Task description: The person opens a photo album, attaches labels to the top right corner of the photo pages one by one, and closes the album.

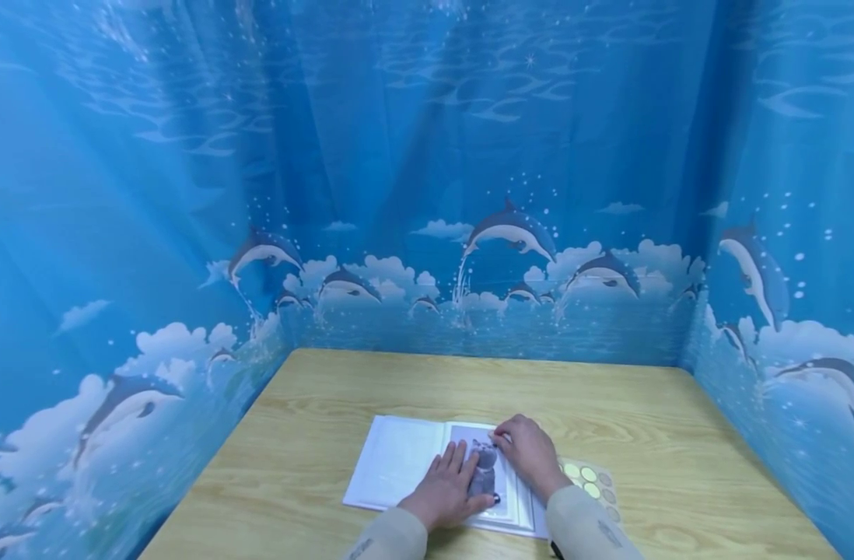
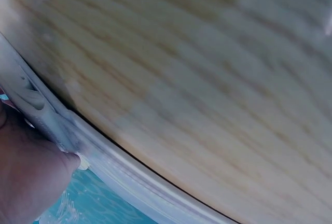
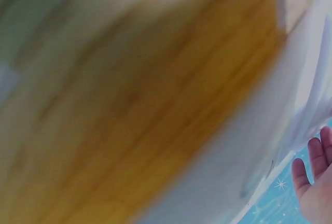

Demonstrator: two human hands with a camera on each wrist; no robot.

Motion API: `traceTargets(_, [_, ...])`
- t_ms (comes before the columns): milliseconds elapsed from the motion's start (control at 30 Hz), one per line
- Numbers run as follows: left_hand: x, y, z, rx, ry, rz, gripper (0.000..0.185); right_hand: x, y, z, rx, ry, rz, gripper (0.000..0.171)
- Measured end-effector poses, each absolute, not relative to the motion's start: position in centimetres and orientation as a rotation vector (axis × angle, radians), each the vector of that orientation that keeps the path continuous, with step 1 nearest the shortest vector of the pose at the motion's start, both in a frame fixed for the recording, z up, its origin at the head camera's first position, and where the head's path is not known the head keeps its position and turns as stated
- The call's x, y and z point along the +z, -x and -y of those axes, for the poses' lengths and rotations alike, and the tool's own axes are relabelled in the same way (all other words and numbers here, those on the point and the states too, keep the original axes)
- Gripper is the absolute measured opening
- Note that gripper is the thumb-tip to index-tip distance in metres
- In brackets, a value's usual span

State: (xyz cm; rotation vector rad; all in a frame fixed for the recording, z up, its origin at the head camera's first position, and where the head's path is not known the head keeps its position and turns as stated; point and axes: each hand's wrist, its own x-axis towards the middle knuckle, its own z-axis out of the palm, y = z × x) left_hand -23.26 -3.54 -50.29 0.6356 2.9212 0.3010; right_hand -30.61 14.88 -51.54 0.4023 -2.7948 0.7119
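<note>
An album [image 1: 392, 459] lies spread on the wooden table, with a grey cat picture [image 1: 484, 467] on its right-hand page. My left hand [image 1: 444, 490] lies flat across that page, fingers straight over the picture's left part and thumb near its lower edge. At the picture's upper right, my right hand [image 1: 528, 451] pinches a small pale piece between thumb and fingertips, mostly hidden by them. Beside the right forearm is a sheet of round yellow stickers [image 1: 589, 474], partly covered by the sleeve. The left wrist view catches the left hand [image 2: 31, 177] against the album's pale edge [image 2: 129, 167].
Bare wood of the table [image 1: 427, 381] extends behind and to both sides of the album. A blue curtain [image 1: 413, 171] printed with dolphins and clouds hangs around the table's back and sides. Both sleeves [image 1: 581, 521] come in from the near edge.
</note>
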Motion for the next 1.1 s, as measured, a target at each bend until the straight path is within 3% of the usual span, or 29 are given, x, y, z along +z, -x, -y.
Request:
traceTargets(533, [-50.3,23.1,3.5,0.284,-0.637,-2.94,0.082,-51.6,30.5,-14.6,0.707,-0.264,2.775,0.011])
traceTargets(667, [-50.2,23.2,3.6,0.268,-0.631,-2.933,0.081,-51.7,30.2,-14.5,0.525,-0.414,2.766,0.02])
traceTargets(933, [-49.8,23.0,3.7,0.297,-0.688,-2.946,0.08,-51.9,28.4,-15.2,0.285,-0.74,2.901,0.054])
traceTargets(1100, [-50.4,23.2,3.7,0.32,-0.686,-2.945,0.082,-52.0,27.5,-15.2,0.259,-0.822,2.928,0.06])
